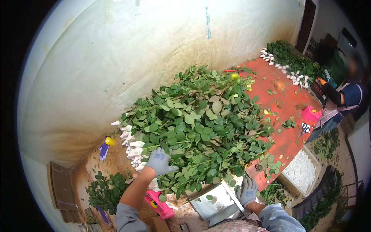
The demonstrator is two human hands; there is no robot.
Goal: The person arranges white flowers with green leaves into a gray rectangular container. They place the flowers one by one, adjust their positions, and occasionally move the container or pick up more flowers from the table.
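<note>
A big heap of leafy green roses (pixel 201 127) covers the near part of the red table, their pale, white-sleeved buds (pixel 135 149) lined up along the left side. My left hand (pixel 158 161), in a grey glove, is on the stems just right of these buds. Its fingers reach forward and its thumb stands apart; I see no stem gripped in it. Also gloved in grey, my right hand (pixel 247 191) lies with fingers stretched out at the right edge of a metal-framed stand (pixel 216 203). That stand, with a pale panel, is right in front of my body.
Loose leaves lie on the red table (pixel 286 104). Across it a person in a dark blue cap (pixel 351 96) works by another rose pile (pixel 288 58). Pink tools (pixel 311 114) (pixel 164 208) sit nearby. A bin of white pieces (pixel 300 170) stands at right, cardboard (pixel 62 187) at left.
</note>
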